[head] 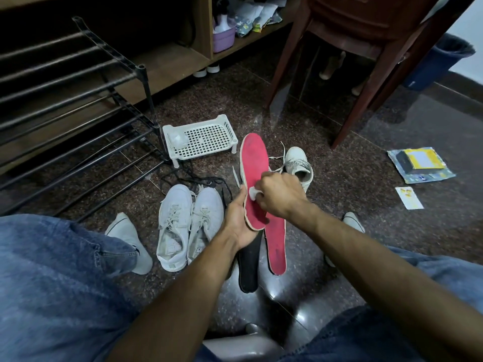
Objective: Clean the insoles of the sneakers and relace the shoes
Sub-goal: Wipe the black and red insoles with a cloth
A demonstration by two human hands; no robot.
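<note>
My left hand point(239, 220) holds a red insole point(254, 165) by its heel end, toe pointing away from me. My right hand point(278, 195) pinches a small white wipe point(253, 192) against the insole's middle. A second red insole point(275, 246) and a black insole point(248, 267) lie on the floor under my hands. A pair of white sneakers point(188, 226) stands side by side to the left, laces threaded. Another white sneaker point(298, 164) sits behind the held insole with a loose white lace point(277, 159) trailing from it.
A white plastic basket point(201, 138) stands beyond the shoes. A black shoe rack point(78, 105) fills the left. Black laces point(209, 181) lie tangled on the floor. A brown chair point(352, 48) stands at the back right, papers point(420, 164) to the right.
</note>
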